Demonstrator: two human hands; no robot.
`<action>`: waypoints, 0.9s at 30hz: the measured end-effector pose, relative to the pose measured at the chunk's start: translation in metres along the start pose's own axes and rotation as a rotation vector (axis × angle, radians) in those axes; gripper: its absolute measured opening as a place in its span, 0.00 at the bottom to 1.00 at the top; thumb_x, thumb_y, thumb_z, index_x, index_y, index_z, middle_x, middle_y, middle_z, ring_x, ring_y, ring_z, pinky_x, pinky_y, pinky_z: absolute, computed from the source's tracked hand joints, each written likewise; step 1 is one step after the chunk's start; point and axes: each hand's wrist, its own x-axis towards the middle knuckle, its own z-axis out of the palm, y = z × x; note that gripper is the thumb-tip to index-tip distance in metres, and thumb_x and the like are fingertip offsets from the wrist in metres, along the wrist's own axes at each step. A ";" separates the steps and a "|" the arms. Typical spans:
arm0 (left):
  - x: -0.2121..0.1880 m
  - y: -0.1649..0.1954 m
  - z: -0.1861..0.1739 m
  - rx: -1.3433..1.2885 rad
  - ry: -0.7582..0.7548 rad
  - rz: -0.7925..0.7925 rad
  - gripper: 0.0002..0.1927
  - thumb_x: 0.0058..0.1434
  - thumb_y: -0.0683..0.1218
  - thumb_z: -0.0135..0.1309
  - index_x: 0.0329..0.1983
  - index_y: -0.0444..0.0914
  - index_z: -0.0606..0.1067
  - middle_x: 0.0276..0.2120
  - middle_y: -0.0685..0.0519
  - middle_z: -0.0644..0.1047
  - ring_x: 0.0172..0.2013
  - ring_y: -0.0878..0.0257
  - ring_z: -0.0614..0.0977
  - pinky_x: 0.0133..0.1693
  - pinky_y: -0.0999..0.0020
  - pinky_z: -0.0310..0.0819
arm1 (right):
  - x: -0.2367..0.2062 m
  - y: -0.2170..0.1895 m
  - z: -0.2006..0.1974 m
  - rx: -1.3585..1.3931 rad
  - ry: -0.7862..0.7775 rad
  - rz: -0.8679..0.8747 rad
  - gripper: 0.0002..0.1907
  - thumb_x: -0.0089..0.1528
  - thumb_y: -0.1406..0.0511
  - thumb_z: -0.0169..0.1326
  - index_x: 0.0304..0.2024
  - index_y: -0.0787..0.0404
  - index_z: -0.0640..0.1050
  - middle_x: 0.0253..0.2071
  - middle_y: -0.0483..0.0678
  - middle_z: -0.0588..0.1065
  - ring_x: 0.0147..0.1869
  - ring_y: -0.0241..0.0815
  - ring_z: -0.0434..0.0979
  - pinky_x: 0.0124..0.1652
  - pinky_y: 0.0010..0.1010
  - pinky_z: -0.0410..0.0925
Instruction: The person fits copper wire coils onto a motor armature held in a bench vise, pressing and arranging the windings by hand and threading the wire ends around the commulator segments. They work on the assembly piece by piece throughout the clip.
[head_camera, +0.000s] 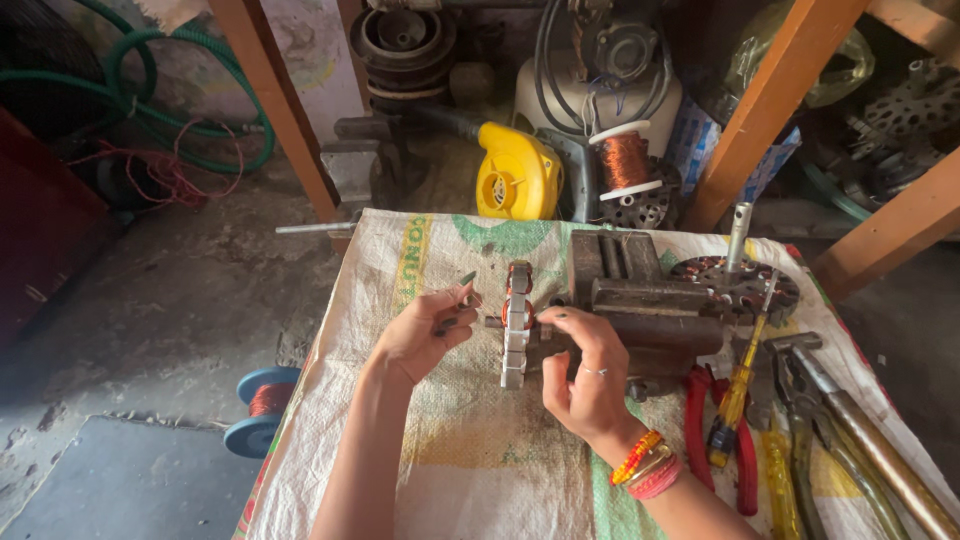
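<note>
1. Nearest you, the bench (470, 470) is draped in a woven sack, and your two forearms reach up over it toward the vise (640, 300).
2. Your right hand (590, 375) has its grip partly curled, thumb and fingertips touching the right face of the small motor stator (516, 325); it steadies the part and does not enclose it.
3. Your left hand (425, 330) has a narrow pinch grip; I cannot tell whether it holds wire, and it sits just beside the stator's left face.
4. The stator stands on edge at the vise's left end. A red winding shows near its top; the lower stack looks bare, so the winding seems only partly done.
5. To the right lie red-handled pliers (745, 470) and a yellow screwdriver (738, 395).
6. Farther off, beyond the bench, stands a spool of copper wire (625, 160).
</note>
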 end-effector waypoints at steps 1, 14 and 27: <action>0.000 0.000 0.000 -0.095 0.025 -0.040 0.05 0.66 0.42 0.52 0.34 0.36 0.73 0.29 0.56 0.71 0.25 0.72 0.64 0.26 0.76 0.57 | 0.001 -0.002 0.000 -0.007 -0.003 0.007 0.27 0.55 0.80 0.48 0.57 0.64 0.64 0.50 0.56 0.76 0.53 0.56 0.79 0.55 0.44 0.71; -0.026 0.036 0.051 -0.066 0.137 -0.046 0.10 0.66 0.39 0.49 0.42 0.27 0.78 0.38 0.46 0.78 0.28 0.67 0.72 0.29 0.75 0.69 | 0.003 -0.001 0.001 -0.063 -0.017 -0.015 0.26 0.54 0.80 0.50 0.55 0.66 0.66 0.49 0.56 0.76 0.52 0.57 0.79 0.54 0.45 0.71; -0.032 -0.037 0.112 1.373 0.309 1.048 0.10 0.58 0.41 0.57 0.43 0.35 0.77 0.41 0.46 0.75 0.29 0.54 0.82 0.29 0.62 0.77 | -0.026 0.028 -0.008 -0.047 -0.039 0.038 0.29 0.53 0.78 0.50 0.58 0.65 0.64 0.52 0.60 0.75 0.54 0.60 0.78 0.56 0.47 0.71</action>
